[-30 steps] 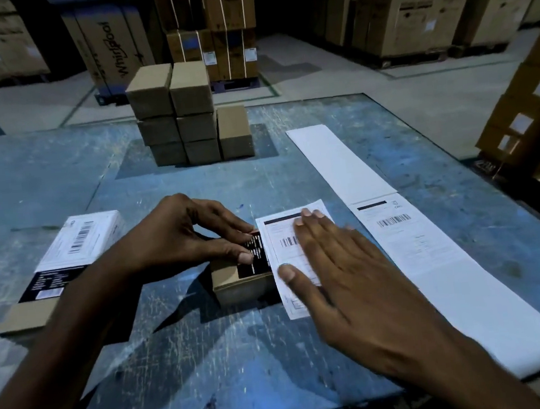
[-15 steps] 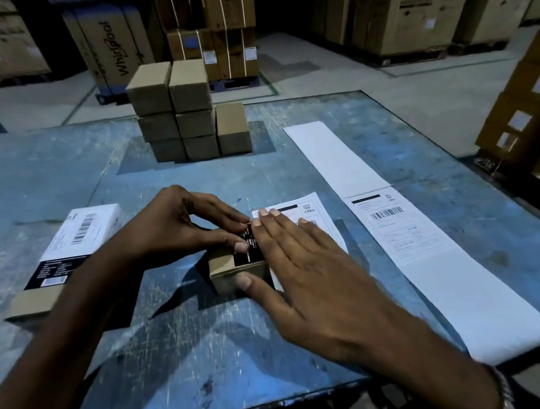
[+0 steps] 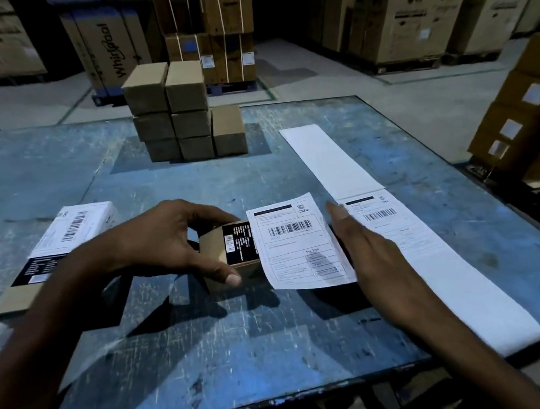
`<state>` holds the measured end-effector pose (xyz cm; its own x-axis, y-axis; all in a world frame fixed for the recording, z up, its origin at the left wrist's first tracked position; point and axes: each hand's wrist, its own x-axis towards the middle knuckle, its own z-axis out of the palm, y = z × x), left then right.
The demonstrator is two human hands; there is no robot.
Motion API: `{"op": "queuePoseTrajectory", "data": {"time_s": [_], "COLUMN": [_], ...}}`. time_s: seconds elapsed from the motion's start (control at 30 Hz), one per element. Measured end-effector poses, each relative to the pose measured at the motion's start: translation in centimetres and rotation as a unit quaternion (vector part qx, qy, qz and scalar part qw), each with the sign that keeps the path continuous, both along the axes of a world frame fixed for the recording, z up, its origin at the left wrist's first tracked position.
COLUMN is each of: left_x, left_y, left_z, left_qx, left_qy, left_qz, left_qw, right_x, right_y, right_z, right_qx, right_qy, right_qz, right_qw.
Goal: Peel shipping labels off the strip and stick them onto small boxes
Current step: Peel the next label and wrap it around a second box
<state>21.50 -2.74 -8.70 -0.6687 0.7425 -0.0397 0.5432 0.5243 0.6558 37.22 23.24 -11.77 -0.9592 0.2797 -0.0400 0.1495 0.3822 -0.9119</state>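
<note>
A person's left hand (image 3: 169, 245) is gripping a small kraft cardboard box (image 3: 231, 261) on a scuffed blue table (image 3: 211, 360), thumb and fingers curled around it. A matte paper shipping label (image 3: 301, 244) is overhanging the box's right edge. The right hand (image 3: 370, 253), fingers straight and holding nothing, is lying just right of the box. Risk, judging from here: the unsupported flap is liable to crease or stick crooked. The glossy backing strip (image 3: 399, 240) is lying farther right of the box.

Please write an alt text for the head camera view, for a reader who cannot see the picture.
On a worn blue table, a person's left hand grips a small cardboard box with a white shipping label hanging off its right side; the open right hand lies beside the label. A label strip lies to the right, plain stacked boxes behind.
</note>
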Motion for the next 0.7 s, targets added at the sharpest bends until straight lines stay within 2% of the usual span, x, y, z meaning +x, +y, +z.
{"op": "queuePoseTrajectory", "data": {"time_s": [0.1,0.23,0.37,0.53,0.6,0.7], "left_x": [0.6,0.6,0.3,0.0,0.0,-0.4], "left_y": [0.6,0.6,0.8,0.9,1.0,0.8], "left_z": [-0.1,-0.5,-0.4,0.2,0.2,0.2], "left_qx": [0.002,0.042,0.121,0.213,0.246,0.292], "left_qy": [0.023,0.127,0.227,0.291,0.282,0.202], "left_qz": [-0.004,0.006,0.017,0.042,0.064,0.102], "left_qw": [1.0,0.991,0.966,0.932,0.925,0.929], "right_x": [-1.2,-2.5,-3.5,-6.3,-7.8,-10.1], "right_y": [1.1,1.7,1.9,2.4,2.4,2.4], "right_z": [-0.1,1.3,3.2,6.8,7.9,8.2], "right_qx": [-0.101,-0.188,-0.198,-0.202,-0.186,-0.21], "right_qy": [0.013,-0.008,-0.044,-0.026,-0.009,0.028], "right_qz": [-0.008,-0.02,0.078,0.151,0.154,0.15], "right_qw": [0.995,0.982,0.976,0.967,0.97,0.966]}}
